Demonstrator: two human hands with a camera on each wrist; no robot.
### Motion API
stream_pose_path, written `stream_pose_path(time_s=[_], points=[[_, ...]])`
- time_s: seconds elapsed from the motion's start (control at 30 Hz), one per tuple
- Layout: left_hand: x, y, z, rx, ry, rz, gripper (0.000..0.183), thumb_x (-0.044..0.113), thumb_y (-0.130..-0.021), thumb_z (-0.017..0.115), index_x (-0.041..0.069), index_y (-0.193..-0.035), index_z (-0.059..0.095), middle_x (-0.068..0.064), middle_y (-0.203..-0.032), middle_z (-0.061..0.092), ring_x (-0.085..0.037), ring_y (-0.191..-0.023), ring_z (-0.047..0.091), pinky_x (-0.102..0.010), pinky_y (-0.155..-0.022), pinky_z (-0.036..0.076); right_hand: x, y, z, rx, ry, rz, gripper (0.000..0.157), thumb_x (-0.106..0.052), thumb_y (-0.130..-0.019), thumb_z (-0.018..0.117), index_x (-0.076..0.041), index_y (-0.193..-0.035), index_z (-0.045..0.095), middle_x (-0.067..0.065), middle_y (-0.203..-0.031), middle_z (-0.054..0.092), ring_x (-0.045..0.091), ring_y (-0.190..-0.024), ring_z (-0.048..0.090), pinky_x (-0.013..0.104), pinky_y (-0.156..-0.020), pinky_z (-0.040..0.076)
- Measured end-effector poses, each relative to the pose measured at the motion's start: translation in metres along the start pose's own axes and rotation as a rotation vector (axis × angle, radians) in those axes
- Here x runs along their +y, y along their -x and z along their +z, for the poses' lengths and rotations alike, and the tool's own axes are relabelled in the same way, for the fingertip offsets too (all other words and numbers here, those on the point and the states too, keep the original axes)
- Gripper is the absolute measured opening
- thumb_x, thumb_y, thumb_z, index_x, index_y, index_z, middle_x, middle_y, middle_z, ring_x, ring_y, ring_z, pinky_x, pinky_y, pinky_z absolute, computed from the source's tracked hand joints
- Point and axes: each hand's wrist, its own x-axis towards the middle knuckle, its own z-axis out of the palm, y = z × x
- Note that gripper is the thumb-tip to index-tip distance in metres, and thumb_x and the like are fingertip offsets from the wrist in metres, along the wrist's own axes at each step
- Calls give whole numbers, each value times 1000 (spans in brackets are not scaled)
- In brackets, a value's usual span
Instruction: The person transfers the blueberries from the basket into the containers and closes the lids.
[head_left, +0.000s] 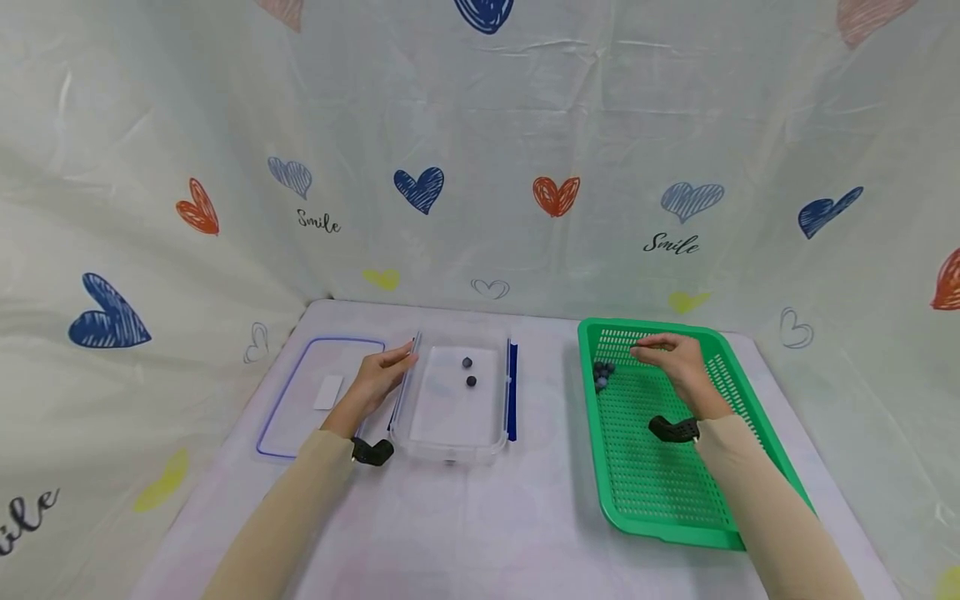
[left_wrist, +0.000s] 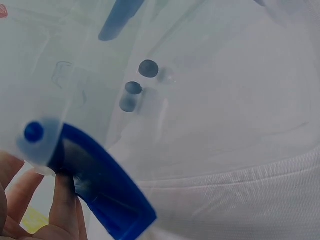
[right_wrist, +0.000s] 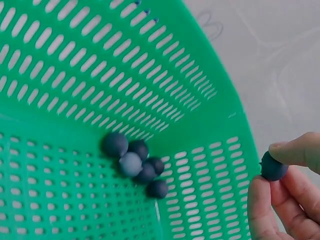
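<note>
My right hand (head_left: 675, 367) is over the far part of the green basket (head_left: 667, 533). Between its thumb and fingertips it pinches a dark blueberry (right_wrist: 274, 166), near the basket's rim in the right wrist view. Several more blueberries (right_wrist: 131, 164) cluster in a basket corner. My left hand (head_left: 375, 379) holds the left side of a clear plastic box (head_left: 450, 451), its fingers by a blue latch flap (left_wrist: 102, 185). Two blueberries (head_left: 471, 381) lie apart on the box's floor. Part of the left hand is cut off in the left wrist view.
A clear lid with a blue rim (head_left: 281, 456) lies left of the box, with a white rectangle (head_left: 328, 392) on it. Another blue flap (head_left: 512, 392) sticks out on the box's right. A heart-patterned curtain (head_left: 487, 125) stands behind the table (head_left: 450, 533).
</note>
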Motion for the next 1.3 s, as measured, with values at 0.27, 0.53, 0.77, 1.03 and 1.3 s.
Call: stream_pose_path(time_s=[0.27,0.53,0.77,1.03,1.3], points=[[1,2,0,11,-3,-5,54,19,-101,63,7,-149,43,-18,-156,35,-28,-143,35,-41,-115,33,-14,9,7,-30,-30,-18,48,-25,-91,76,8,-123,62,-7,-101,64,6,-91,63,27,-87,56],[2,2,1,8,-6,-5,54,19,-101,63,7,-149,43,-17,-157,35,-28,-143,34,-41,-115,32,-27,14,15,-61,-15,-26,48,-26,-94,73,7,-126,60,5,-119,58,8,-97,60,39,-98,51],[3,1,1,17,-12,-8,53,19,-100,63,7,-148,44,-16,-157,35,-28,-143,34,-41,-115,32,-43,18,25,-105,-32,-45,49,-25,-94,72,9,-128,58,18,-135,50,28,-125,47,45,-106,44],[1,-1,0,21,-15,-17,54,21,-100,64,8,-149,45,-15,-157,35,-27,-144,34,-41,-115,32,-61,19,40,-171,-68,-68,44,-20,-94,73,8,-125,61,20,-146,42,35,-138,36,52,-114,31],[1,-1,0,16,-18,-6,54,21,-100,64,8,-149,44,-16,-157,36,-28,-143,34,-41,-115,33,-72,15,63,-200,-69,-91,42,-18,-92,74,9,-123,63,19,-137,50,35,-130,43,53,-111,36]])
